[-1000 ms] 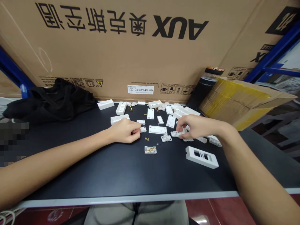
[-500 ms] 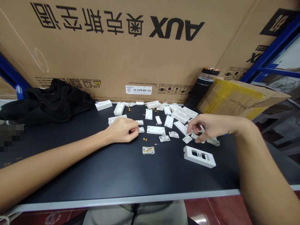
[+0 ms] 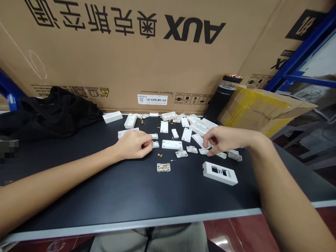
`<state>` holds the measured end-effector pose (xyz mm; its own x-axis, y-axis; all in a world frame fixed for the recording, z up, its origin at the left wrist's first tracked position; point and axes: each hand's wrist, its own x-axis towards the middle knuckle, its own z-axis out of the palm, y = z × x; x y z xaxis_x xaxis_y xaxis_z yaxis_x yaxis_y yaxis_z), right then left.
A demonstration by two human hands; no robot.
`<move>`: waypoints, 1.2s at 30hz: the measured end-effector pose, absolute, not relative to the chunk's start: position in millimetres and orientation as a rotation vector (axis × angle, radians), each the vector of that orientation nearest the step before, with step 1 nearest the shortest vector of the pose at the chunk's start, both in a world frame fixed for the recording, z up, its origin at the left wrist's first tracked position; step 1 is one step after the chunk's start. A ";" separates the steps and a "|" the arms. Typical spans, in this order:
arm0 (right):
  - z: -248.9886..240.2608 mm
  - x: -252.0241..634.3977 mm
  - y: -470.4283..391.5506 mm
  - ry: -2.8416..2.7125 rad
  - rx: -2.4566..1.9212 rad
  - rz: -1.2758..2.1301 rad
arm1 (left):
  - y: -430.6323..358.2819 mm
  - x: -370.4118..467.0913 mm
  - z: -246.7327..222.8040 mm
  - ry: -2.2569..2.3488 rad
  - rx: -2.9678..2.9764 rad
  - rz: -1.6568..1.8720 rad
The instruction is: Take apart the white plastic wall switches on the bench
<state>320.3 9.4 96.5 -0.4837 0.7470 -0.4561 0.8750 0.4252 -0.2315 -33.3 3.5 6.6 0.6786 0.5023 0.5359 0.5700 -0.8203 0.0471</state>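
My right hand (image 3: 220,140) pinches the edge of a small white plastic piece (image 3: 203,151) between thumb and forefinger, at the table surface. Its other fingers are curled under. My left hand (image 3: 135,144) rests on the table with its fingers curled closed; what they hold, if anything, is hidden. Right beside its fingertips is a small white moulded part (image 3: 155,144). Nearer to me, a small white housing with brass-coloured metal parts inside (image 3: 163,167) lies face up. A white power strip cover with rectangular openings (image 3: 219,173) is below my right hand.
Several white plastic panels and housings are scattered at the back of the black table (image 3: 126,196). A large cardboard box (image 3: 118,70) stands behind. Black cloth (image 3: 52,112) lies at left; a dark bottle (image 3: 222,99) and a taped carton (image 3: 252,108) stand at right.
My right thumb and forefinger have closed on the small white piece, which has turned slightly. My left hand stays in place. The whole view has shifted a little.
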 end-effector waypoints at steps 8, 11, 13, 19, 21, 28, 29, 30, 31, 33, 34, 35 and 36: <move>98.8 313.5 6.0 2.411 1.502 -0.631 | 1.9 -32.1 11.6 -1.097 -2.576 -0.868; 97.7 306.3 5.3 2.516 1.479 -0.613 | 2.4 -31.8 13.9 -1.099 -2.599 -0.849; 94.7 300.6 5.4 2.551 1.449 -0.601 | 3.1 -31.6 15.0 -1.082 -2.623 -0.831; 85.8 291.5 6.6 2.547 1.383 -0.590 | 4.4 -32.5 14.7 -1.038 -2.667 -0.822; 87.8 290.7 6.2 2.572 1.367 -0.584 | 3.2 -32.5 14.4 -1.038 -2.678 -0.828; 107.7 268.7 5.1 2.838 1.283 -0.574 | -1.2 -24.5 28.8 -1.046 -2.845 -1.001; 109.6 263.9 7.4 2.866 1.250 -0.564 | -0.4 -24.6 32.4 -1.037 -2.855 -1.004; 111.1 259.6 10.7 2.891 1.224 -0.544 | 0.9 -25.5 35.7 -1.038 -2.867 -0.973; 112.1 255.8 14.8 2.914 1.205 -0.513 | 2.3 -27.4 38.4 -1.047 -2.884 -0.913; 113.2 250.3 24.4 2.948 1.193 -0.438 | 4.8 -33.0 41.2 -1.073 -2.928 -0.730; 113.4 248.6 29.2 2.956 1.187 -0.412 | 5.5 -36.1 41.2 -1.074 -2.942 -0.635; 113.2 247.4 33.5 2.960 1.176 -0.396 | 5.7 -38.9 40.4 -1.059 -2.950 -0.550; 112.8 246.7 37.3 2.961 1.162 -0.387 | 5.6 -41.1 38.9 -1.035 -2.951 -0.480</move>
